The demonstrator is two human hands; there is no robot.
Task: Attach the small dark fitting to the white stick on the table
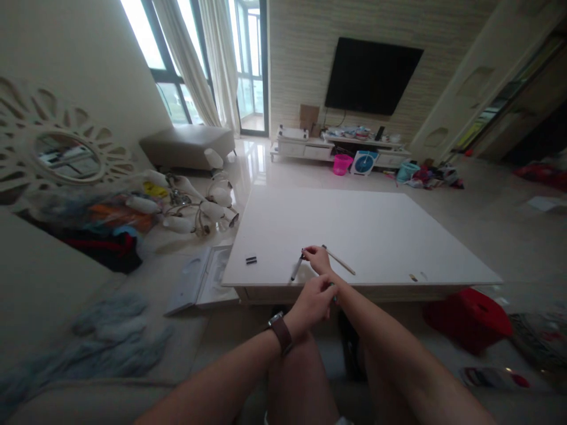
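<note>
My right hand [318, 261] reaches over the front part of the white table [345, 218], its fingertips pinched at the upper end of a grey-and-black marker pen [296, 269]. The pen slants, its lower end near the table's front edge. My left hand [312, 300], with a brown-strapped watch [280, 329] on the wrist, is closed just below and against my right wrist. A bit of green shows at its fingers; what it holds is too small to make out. Beyond my right wrist lies a thin pale stick [341, 261] with a dark end. Two small black pieces [251, 260] rest on the left.
A small brown-and-dark piece [413, 277] lies near the table's front right edge. Beside that corner is a red stool [472, 319]. An open white box [212, 277] and a chandelier [199, 206] are on the floor at left. My knees are under the front edge.
</note>
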